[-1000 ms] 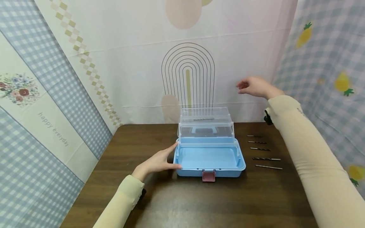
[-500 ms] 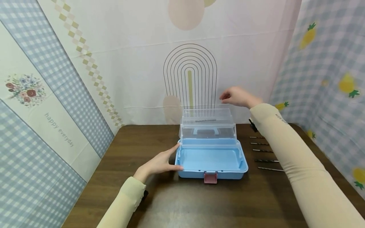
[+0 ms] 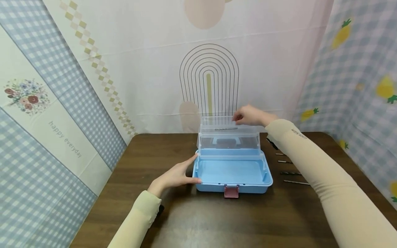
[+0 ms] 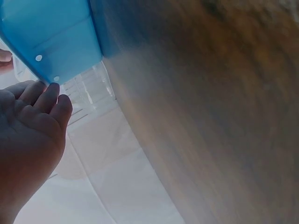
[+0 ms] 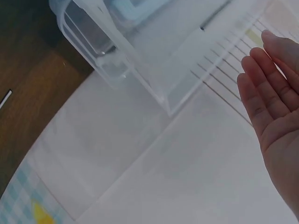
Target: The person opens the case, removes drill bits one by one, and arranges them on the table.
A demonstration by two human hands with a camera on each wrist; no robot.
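Observation:
A light-blue toolbox (image 3: 218, 188) stands open on the table, with a pink latch (image 3: 231, 192) at its front. Clear tiers (image 3: 229, 142) are raised at its back, and a metal drill bit (image 3: 226, 128) lies in the top one. My left hand (image 3: 173, 176) rests at the box's left end, thumb on the front corner, index finger reaching to the rim farther back. Over the right part of the top tier is my right hand (image 3: 250, 116), fingers bent slightly downward. The right wrist view shows its fingers (image 5: 268, 84) relaxed, beside the clear tier, nothing visible in them.
Several drill bits lie in a row on the brown table (image 3: 149, 148) right of the box, among them a dark drill bit (image 3: 289, 173) and a grey drill bit (image 3: 296, 182). My right forearm (image 3: 322, 172) covers part of that row. A cloth backdrop (image 3: 149, 69) hangs right behind.
My right hand has moved left and down, from beside the box to over the top tier. My left hand stays at the box's left end. The view has shifted slightly.

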